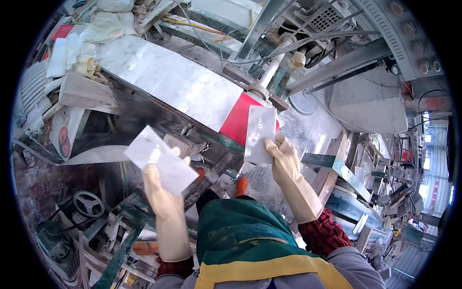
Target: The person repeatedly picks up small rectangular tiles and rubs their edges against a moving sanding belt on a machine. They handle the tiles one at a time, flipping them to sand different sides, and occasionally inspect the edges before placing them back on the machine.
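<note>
Cream rubber gloves cover both of my hands. My left hand [163, 192] grips a white-grey stone tile [161, 159], thumb on its face and fingertips curling over the far edge. A second tile of the same kind [260, 132] is pinched in my right hand [284, 154] by its right edge, held nearly upright over the end of a red conveyor belt [238, 118]. Behind my hands, a row of wet, shiny pale tiles [163, 72] lies along that belt. The two held tiles are apart from each other.
A black-handled handwheel [88, 204] and green steel frame stand at lower left. Stone offcuts and cloths [103, 29] heap up at upper left. Metal beams, hoses and a large pale machine housing [365, 106] fill the right. Orange boots [242, 187] show below.
</note>
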### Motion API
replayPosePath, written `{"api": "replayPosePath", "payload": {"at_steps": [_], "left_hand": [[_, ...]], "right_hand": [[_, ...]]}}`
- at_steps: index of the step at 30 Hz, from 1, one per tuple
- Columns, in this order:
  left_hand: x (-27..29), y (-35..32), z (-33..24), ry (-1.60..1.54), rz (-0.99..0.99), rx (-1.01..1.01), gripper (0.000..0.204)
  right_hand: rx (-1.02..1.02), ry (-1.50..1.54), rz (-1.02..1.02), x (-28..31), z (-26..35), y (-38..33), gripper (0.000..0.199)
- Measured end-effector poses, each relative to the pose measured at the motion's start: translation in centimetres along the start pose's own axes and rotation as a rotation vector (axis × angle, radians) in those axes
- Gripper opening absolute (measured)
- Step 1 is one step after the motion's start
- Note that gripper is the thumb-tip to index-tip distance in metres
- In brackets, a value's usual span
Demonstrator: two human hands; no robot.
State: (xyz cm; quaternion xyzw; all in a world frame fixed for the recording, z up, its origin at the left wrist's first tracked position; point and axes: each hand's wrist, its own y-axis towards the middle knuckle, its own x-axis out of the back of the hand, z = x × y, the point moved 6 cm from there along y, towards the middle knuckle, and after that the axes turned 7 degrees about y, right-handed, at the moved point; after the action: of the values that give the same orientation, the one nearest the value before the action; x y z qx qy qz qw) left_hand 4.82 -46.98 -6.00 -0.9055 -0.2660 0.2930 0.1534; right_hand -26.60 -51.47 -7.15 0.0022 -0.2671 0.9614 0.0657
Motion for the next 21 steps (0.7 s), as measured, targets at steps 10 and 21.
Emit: {"api": "replayPosePath", "payload": {"at_steps": [10,21], "left_hand": [[6.1,-2.2,4.3,0.101,-0.177,0.145,0.046],[5.3,-3.2,5.1,0.074,-0.046,0.243,0.042]], "right_hand": [[0.214,0.316,-0.026,-6.1,0.4,3.9,0.061],[0.188,0.097,-0.134,-6.5,-0.5,4.3,0.062]]}}
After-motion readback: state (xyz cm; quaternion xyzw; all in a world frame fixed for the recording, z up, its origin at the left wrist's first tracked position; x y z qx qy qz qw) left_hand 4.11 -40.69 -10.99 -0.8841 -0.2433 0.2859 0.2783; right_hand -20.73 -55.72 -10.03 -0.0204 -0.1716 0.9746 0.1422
